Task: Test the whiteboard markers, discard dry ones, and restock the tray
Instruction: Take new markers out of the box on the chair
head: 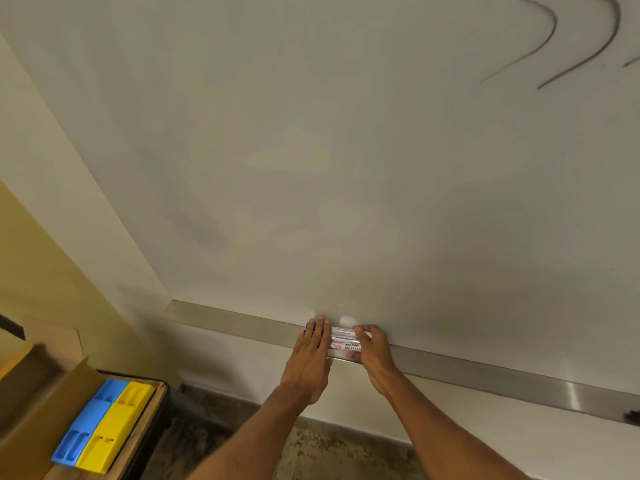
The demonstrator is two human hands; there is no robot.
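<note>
A small bundle of white whiteboard markers [344, 340] lies side by side on the metal tray [485, 374] along the bottom of the whiteboard [346, 150]. The front one has a red label; a blue cap shows at the left end. My left hand [310, 355] lies flat with straight fingers over the markers' left ends. My right hand [372, 348] curls around their right ends, thumb in front and fingers behind.
Dark marker strokes [554, 46] cross the board's upper right. At the lower left an open cardboard box [31, 393] sits beside blue and yellow plastic organisers [104, 424] on a wooden surface. A dark object [632, 416] lies at the tray's far right. Speckled floor lies below.
</note>
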